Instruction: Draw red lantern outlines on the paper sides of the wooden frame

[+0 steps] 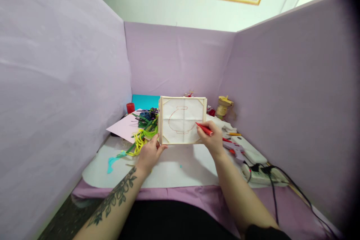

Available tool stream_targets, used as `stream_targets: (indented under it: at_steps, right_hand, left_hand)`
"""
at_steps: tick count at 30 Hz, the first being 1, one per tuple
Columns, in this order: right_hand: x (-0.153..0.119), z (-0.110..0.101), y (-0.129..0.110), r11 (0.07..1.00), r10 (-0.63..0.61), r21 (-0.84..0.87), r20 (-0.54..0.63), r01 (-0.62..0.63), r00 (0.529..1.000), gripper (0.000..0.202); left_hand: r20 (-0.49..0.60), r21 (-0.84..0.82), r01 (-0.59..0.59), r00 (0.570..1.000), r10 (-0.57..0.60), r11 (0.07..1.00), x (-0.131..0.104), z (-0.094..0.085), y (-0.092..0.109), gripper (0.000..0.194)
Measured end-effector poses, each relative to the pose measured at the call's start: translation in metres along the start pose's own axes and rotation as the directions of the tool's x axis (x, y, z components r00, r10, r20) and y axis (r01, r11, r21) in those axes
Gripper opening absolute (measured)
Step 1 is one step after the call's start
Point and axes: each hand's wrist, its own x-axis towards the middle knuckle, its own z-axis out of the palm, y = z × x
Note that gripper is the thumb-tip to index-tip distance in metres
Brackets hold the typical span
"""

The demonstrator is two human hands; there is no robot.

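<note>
Upright over the table stands a wooden frame [176,120] with white paper or cloth across it. A thin reddish outline of a lantern-like shape is drawn on the white, its right side only partly there. My left hand [149,153] grips the frame's lower left corner, with the thumb on the front edge. In my right hand [213,140] is a red marker [206,129], its tip at the right side of the outline. Yellow paper strips [139,140] lie just beyond my left hand.
Left of the frame are a pink sheet [123,125], green strips [144,120], a light blue scrap [112,163] and a red cup-like object [130,108]. On the right are a glue gun [236,149], a power strip [264,175] with black cords and a yellow-lidded jar [222,108]. Lilac partitions [180,60] surround the table.
</note>
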Motion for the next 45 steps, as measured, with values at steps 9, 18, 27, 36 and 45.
stream_targets:
  at_steps: [9, 18, 27, 36, 45]
  right_hand:
    - [0.0022, 0.0022, 0.0011, 1.000, -0.005, -0.022, -0.008, 0.005, 1.000, 0.008]
    - [0.0028, 0.0024, -0.0002, 0.999, -0.004, -0.033, -0.001, 0.004, 1.000, 0.005]
    - [0.0018, 0.0013, -0.0009, 0.999, -0.027, -0.043, 0.039, 0.029, 0.999, 0.007]
    - [0.0004, 0.0006, -0.0055, 0.999, -0.013, -0.036, 0.059, 0.015, 0.998, 0.005]
    - [-0.0012, -0.0007, -0.0080, 1.000, -0.009, -0.004, 0.105, 0.009, 0.994, 0.006]
  left_hand:
    - [-0.006, 0.009, -0.007, 1.000, 0.007, 1.000, 0.0006, 0.0004, 0.0007, 0.046]
    - [0.014, 0.007, 0.010, 1.000, -0.010, 1.000, -0.0001, -0.0011, 0.0019, 0.050]
    - [0.030, 0.027, 0.029, 0.999, -0.030, 0.999, 0.0003, -0.0005, 0.0018, 0.050]
    - [0.033, 0.013, 0.041, 0.999, -0.042, 0.999, 0.0003, -0.0018, 0.0031, 0.048]
    - [0.042, 0.013, 0.040, 0.998, -0.041, 0.999, 0.0002, -0.0021, 0.0030, 0.050]
